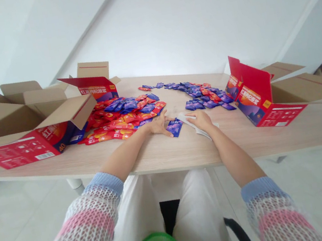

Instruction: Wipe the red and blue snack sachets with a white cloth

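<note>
A purple sachet (175, 127) lies flat on the wooden table (166, 152) between my hands. My left hand (160, 124) has its fingers spread around the sachet's left side, fingertips at its edges. At the sachet's right, my right hand (201, 121) has its fingers closed on a white tissue (186, 118), part of which trails on the table under the hand. A heap of red and purple sachets (123, 116) lies beyond and left of my left hand. Another pile, mostly purple (206, 96), is behind my right hand.
Open red cartons stand at the far left (23, 151), back left (96, 88) and right (254, 100), their brown flaps sticking out. A white wall (181, 21) rises behind the table. The table's front edge (175, 168) runs above my knees.
</note>
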{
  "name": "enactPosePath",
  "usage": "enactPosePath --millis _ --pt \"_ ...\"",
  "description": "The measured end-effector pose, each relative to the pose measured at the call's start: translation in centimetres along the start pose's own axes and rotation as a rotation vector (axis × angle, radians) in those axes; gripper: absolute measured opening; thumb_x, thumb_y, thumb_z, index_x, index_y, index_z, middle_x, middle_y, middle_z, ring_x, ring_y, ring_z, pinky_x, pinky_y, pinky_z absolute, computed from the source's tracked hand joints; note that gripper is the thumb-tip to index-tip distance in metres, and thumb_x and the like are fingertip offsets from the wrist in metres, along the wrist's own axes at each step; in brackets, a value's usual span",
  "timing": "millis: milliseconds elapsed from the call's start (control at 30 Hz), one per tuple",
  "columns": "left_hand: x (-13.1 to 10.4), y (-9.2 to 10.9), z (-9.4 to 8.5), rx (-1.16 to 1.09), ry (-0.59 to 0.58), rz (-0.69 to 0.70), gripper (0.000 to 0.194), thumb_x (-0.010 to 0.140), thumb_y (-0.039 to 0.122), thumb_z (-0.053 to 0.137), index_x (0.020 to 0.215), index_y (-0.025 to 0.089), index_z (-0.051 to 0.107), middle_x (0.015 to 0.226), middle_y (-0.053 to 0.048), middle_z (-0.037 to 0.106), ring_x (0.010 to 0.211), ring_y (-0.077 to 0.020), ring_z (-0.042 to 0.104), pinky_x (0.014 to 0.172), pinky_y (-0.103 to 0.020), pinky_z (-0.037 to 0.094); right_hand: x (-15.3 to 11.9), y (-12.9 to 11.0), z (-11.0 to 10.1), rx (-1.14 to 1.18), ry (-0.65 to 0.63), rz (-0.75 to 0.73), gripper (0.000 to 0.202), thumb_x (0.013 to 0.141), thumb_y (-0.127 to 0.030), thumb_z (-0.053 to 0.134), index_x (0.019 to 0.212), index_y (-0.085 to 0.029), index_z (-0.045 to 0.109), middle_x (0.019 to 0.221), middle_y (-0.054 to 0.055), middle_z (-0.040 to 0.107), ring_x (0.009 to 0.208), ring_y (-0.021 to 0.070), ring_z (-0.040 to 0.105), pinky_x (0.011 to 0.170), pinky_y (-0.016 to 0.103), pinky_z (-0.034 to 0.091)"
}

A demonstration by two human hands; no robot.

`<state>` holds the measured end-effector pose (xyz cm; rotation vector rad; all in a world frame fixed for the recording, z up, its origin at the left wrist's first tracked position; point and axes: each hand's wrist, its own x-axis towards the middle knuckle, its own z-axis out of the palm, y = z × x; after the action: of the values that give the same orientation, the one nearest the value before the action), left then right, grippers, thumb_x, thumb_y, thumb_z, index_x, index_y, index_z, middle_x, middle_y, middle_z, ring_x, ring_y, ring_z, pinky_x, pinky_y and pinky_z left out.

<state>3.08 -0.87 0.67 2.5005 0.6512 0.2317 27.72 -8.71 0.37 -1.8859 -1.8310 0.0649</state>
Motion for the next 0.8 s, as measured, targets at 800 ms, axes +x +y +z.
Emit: enactPosePath --millis 800 --pt "0.4 -0.5 0.5 0.044 0.046 -0.102 0.119 0.051 0.063 0.075 0.147 0.019 0.019 0.149 -0.013 0.032 0.14 -0.035 0.019 0.113 -0.05 0.01 0.1 -2.1 1.4 -0.055 -0.123 -0.209 0.032 0.079 -0.034 0.06 0.109 -0.033 0.071 0.104 0.002 0.069 0.086 0.0206 0.062 0.075 0.027 0.044"
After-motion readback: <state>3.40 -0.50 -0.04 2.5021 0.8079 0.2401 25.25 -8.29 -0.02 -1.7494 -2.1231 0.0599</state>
